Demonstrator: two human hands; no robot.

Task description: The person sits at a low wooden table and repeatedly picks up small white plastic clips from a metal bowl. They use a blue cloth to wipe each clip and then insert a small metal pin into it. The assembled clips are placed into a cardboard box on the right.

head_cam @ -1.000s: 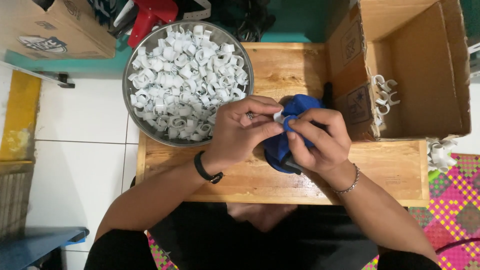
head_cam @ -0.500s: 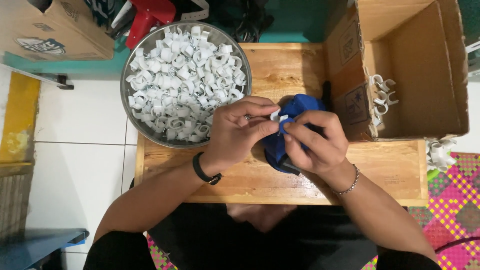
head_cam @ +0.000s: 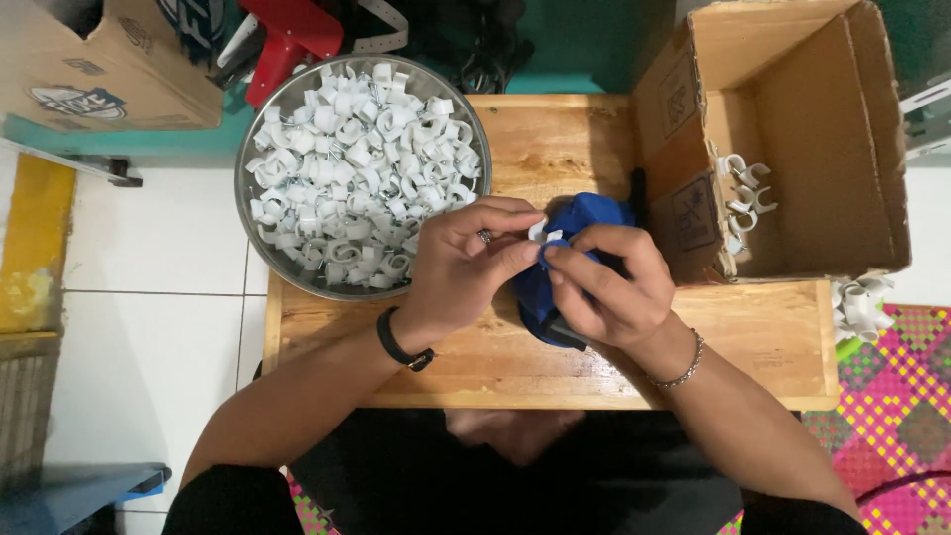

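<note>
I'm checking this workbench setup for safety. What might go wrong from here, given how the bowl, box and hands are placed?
1. The metal bowl, heaped with white clips, overhangs the wooden board; a nudge from the left hand might tip it.
2. Both hands pinch one small clip over the blue tool; the right hand could slip and pinch a finger.
3. The cardboard box lies on its side, so clips may roll out.

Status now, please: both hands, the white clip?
Left hand and right hand both pinch small white clip. Blue tool beneath. Nothing in the way.
</note>
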